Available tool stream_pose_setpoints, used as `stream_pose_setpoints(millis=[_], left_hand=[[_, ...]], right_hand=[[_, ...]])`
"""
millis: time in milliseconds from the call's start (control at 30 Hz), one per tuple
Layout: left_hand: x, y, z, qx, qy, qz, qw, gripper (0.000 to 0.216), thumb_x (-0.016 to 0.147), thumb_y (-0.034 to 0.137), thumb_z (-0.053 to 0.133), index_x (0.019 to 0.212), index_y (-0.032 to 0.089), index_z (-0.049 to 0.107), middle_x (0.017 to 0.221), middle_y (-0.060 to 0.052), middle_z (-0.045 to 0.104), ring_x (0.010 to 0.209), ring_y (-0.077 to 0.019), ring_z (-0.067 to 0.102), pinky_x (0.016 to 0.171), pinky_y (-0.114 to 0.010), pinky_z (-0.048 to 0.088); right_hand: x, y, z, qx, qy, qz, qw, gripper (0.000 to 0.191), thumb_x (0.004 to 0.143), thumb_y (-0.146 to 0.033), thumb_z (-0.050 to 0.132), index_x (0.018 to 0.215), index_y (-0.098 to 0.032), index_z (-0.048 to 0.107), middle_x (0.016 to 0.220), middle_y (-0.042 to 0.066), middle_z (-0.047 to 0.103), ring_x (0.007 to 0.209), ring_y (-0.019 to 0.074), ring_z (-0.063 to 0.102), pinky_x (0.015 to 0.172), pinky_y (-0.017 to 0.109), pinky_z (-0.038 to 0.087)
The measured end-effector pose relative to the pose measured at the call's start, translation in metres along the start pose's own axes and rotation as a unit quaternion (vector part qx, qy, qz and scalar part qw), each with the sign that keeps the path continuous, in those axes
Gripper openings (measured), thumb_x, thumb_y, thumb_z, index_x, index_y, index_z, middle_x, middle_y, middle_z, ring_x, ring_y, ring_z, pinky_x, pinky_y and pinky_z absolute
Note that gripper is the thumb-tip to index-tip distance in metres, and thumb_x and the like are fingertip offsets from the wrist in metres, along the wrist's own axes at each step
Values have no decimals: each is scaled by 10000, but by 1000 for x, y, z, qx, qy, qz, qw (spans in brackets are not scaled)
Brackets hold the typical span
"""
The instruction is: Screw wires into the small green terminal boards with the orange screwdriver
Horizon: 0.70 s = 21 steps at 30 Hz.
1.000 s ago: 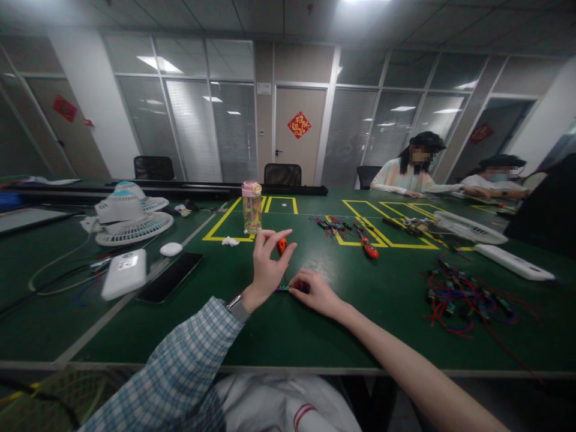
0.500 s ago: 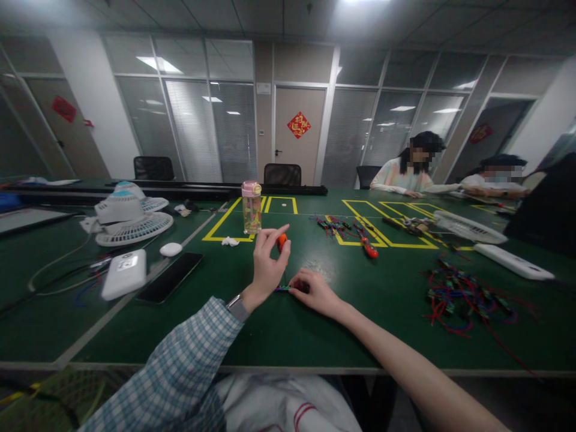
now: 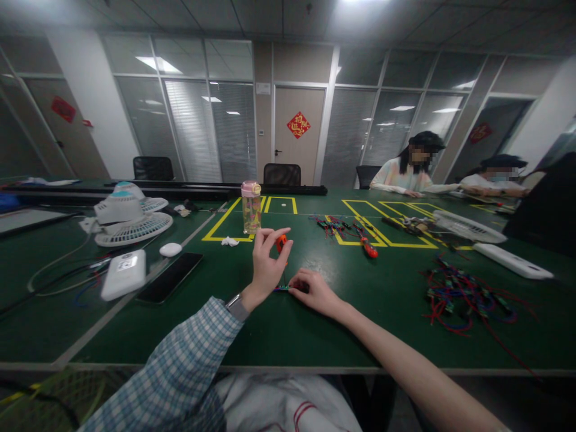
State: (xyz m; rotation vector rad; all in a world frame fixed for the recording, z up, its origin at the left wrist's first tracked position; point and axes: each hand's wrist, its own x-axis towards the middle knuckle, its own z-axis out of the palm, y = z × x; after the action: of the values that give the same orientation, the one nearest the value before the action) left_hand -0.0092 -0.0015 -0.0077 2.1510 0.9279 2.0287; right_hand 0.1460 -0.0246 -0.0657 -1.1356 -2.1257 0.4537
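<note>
My left hand [image 3: 266, 265] is closed around the orange handle of a screwdriver [image 3: 281, 242], with the fingers and thumb curled about it. The screwdriver stands upright, and its thin dark shaft runs down to a small circuit board [image 3: 282, 289] on the table. My right hand [image 3: 314, 291] pinches the right end of that board and rests on the tabletop. Part of the board is hidden by my hands. Exactly where the tip touches is too small to tell.
On the green table [image 3: 360, 342] lie wired circuit boards [image 3: 459, 294] at right and more boards [image 3: 333, 227] farther back. Beyond my hands are a red screwdriver [image 3: 369, 248] and a bottle [image 3: 251, 210]. A phone [image 3: 170, 278] and a fan [image 3: 130, 219] are left. Two people sit at far right.
The fingers of my left hand have shifted slightly around the screwdriver handle. My right hand and the board stay in place.
</note>
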Motion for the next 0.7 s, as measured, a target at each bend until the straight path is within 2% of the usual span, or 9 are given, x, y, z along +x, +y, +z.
stream_pose_setpoints(millis=[300,500,567,700], left_hand=[[-1,-2,0,-18,4,17,1000,206,843,303,642,1030,217,641,869,-9,468,826,-144,508,773,-278,451],[-4,-5,2,-81,-41,-22,996,275,970,249,390,1180,207,561,962,-45,585,868,-144,558,795,-280,455],[-4,-4,1,-103,-50,-31,993,296,982,237,339,1178,199,558,973,-52,615,873,-143,577,797,-281,458],[-2,-2,-1,-77,-38,-6,996,229,950,278,449,1092,210,616,974,-45,588,920,-158,561,829,-296,453]], right_hand=[[0,3,2,-1,1,-6,1000,46,778,-117,637,803,-151,656,744,0,543,646,117,524,603,227,416],[0,7,3,4,-4,-5,1000,44,785,-131,633,817,-141,661,756,7,549,653,122,535,609,231,423],[0,6,3,2,-3,-6,1000,47,783,-130,634,820,-140,662,757,9,552,655,124,536,608,233,422],[1,2,2,2,-1,-3,1000,40,777,-121,639,806,-141,659,747,7,550,649,123,536,606,232,419]])
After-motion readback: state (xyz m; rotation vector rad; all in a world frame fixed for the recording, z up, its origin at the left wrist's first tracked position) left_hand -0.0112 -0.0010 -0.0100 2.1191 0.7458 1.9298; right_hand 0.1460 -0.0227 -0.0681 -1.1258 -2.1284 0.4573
